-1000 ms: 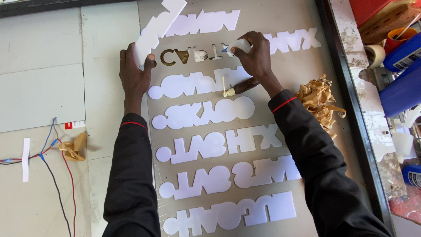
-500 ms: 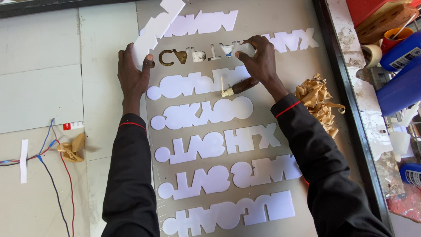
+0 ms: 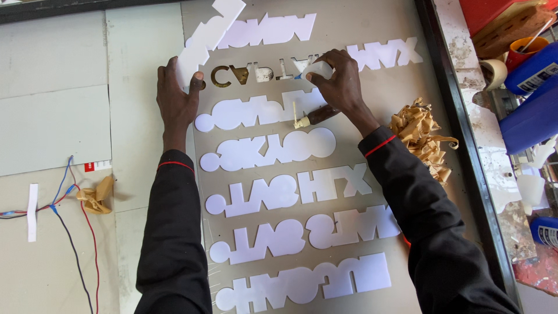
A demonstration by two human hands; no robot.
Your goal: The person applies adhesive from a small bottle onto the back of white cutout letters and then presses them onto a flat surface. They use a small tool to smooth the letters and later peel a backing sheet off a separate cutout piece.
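Two hands at the far edge of the grey panel (image 3: 372,148), hardly shifted from a second ago. Left hand (image 3: 177,99) clenched on the lifted white strip (image 3: 206,35) toward the far left corner, right hand (image 3: 343,87) pinching a small white piece (image 3: 318,71) over the row of gold letters (image 3: 232,75), with a brown-handled tool (image 3: 317,116) tucked beneath the palm. Same few gold letters bare as before, so the uncovering of that row judged paused, with five white rows nearer the near edge untouched.
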